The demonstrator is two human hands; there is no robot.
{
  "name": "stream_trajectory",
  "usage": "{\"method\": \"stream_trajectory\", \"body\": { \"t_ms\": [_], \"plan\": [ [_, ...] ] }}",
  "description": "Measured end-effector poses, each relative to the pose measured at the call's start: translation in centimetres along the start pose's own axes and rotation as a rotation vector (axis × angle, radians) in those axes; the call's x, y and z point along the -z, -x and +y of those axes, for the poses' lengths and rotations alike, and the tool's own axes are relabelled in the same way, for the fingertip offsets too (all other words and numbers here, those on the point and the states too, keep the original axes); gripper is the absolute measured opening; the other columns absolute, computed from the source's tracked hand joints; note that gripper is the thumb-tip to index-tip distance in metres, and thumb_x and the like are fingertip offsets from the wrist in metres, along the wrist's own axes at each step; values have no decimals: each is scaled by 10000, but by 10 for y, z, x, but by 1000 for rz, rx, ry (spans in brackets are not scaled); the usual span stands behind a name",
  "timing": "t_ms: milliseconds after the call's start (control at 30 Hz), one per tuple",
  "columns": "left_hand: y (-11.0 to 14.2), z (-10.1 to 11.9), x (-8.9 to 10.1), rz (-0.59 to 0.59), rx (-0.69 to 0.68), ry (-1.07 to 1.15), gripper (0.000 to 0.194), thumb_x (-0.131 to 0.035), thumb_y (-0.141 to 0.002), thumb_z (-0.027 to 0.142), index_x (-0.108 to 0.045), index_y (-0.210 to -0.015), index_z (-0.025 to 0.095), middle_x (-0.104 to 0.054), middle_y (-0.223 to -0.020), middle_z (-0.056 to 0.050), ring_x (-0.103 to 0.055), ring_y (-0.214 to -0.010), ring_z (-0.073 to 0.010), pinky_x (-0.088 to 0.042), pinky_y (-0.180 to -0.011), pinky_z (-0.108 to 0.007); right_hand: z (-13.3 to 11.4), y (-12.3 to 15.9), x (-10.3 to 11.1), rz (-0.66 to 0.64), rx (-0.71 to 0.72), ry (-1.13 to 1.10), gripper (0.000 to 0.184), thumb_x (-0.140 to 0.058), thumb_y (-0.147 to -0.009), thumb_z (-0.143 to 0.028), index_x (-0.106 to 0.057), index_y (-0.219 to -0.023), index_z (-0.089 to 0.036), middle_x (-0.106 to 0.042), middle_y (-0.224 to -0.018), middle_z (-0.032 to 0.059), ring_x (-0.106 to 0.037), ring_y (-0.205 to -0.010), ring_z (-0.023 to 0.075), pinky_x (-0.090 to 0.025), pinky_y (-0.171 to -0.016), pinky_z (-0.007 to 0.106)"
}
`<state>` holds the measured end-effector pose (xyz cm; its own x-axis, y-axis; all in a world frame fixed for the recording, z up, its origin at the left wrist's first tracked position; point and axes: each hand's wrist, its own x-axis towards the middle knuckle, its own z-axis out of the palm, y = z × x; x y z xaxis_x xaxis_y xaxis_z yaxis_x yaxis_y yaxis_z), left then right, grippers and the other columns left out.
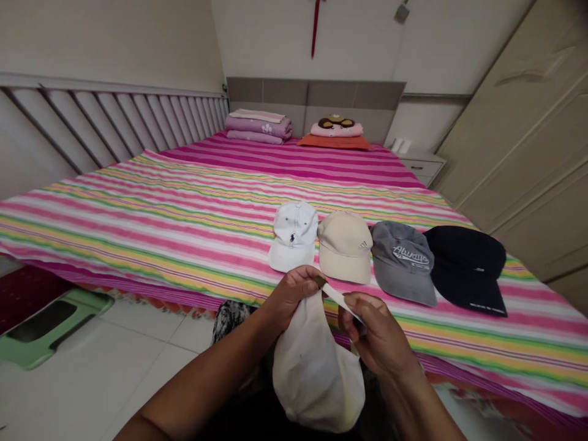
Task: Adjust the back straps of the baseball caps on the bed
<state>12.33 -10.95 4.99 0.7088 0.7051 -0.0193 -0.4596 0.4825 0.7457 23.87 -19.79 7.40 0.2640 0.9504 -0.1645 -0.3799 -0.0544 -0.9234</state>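
A white cap hangs below my two hands, its back strap stretched between them. My left hand is closed on the strap near a brass-coloured buckle. The strap's other part is pinched by my right hand. Just beyond, on the bed, several caps lie in a row: a white cap with a dark polo logo, a beige cap, a grey cap with white lettering and a black cap.
The bed's striped sheet spreads ahead. Folded purple bedding and an orange and pink stack sit by the headboard. A green stool stands on the floor at left. Wardrobe doors rise at right, beside a nightstand.
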Motion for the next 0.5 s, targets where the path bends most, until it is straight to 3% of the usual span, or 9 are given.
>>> {"method": "stream_trajectory", "body": {
  "t_ms": [333, 500],
  "plan": [
    [-1, 3, 1, 3, -8, -77, 340, -782, -471, 308, -604, -694, 124, -566, -526, 15, -462, -433, -56, -330, -449, -177, 2, -1, 2, 1, 6, 15, 275, -605, -663, -330, -527, -469, -151, -437, -353, -35, -311, -324, 57, -189, -344, 204],
    [1, 5, 2, 0, 4, -75, 317, -776, -480, 277, -599, -695, 127, -578, -552, 13, -484, -456, -63, -346, -469, -180, 1, -1, 3, -85, -31, 22, 290, -628, -672, -373, -548, -527, -136, -479, -397, -25, -344, -351, 57, -195, -378, 204]
  ]
}}
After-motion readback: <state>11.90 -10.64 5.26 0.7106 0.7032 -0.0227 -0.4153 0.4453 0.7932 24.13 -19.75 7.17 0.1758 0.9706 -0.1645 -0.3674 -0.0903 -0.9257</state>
